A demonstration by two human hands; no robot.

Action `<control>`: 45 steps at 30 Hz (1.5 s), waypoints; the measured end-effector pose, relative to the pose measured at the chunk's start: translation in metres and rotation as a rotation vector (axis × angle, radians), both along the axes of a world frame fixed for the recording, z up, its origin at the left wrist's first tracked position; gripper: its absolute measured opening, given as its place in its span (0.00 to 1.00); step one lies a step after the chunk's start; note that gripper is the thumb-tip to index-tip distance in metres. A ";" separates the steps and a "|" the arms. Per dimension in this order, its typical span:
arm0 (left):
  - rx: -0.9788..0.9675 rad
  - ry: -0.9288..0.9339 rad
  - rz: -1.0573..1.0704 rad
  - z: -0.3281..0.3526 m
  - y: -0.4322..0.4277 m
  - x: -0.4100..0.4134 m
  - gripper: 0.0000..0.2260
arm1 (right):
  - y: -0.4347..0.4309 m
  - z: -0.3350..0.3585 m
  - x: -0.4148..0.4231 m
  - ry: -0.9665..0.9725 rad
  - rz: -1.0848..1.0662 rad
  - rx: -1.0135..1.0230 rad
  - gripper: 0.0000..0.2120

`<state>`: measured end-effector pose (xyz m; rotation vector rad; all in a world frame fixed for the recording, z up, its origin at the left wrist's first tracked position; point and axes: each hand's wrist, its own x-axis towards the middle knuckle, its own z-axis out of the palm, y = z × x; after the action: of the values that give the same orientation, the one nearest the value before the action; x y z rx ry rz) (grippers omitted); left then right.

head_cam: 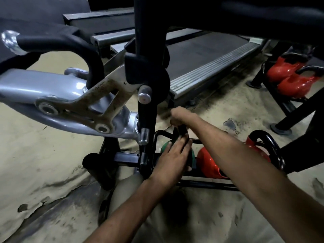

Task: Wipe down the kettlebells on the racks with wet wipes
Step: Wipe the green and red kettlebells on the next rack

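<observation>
The green kettlebell [165, 146] sat at the left end of the rack [201, 184]. The right hand [178, 118] curled its fingers round the handle, likely steadying it; the left hand [172, 155] lay flat-fingered on its body, any wipe hidden.

text: none legible | kettlebells [210, 163]: no readable marks | treadmill [210, 57]: no readable brand

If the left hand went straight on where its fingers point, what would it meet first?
Probably the black handle of the round green kettlebell, just past the left hand's fingers; the right hand grips it higher up. Depth is unclear.
</observation>
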<state>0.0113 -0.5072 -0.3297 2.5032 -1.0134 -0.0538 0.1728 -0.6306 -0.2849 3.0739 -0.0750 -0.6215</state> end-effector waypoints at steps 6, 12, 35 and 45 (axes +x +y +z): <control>0.014 0.004 -0.001 0.001 0.002 0.000 0.42 | -0.045 -0.046 -0.034 -0.263 -0.763 0.883 0.09; 0.021 0.021 0.029 0.006 0.002 -0.002 0.42 | -0.034 -0.081 -0.082 -0.036 -1.235 1.520 0.15; 0.074 -0.004 0.055 0.005 -0.002 -0.002 0.44 | -0.031 -0.049 -0.089 -0.539 -0.832 1.277 0.05; 0.070 -0.028 0.050 -0.004 0.003 0.000 0.43 | -0.014 0.003 -0.020 -0.016 0.058 0.247 0.12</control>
<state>0.0113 -0.5040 -0.3338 2.5978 -0.9755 -0.0401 0.1525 -0.6446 -0.2823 3.3031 0.0986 -0.6486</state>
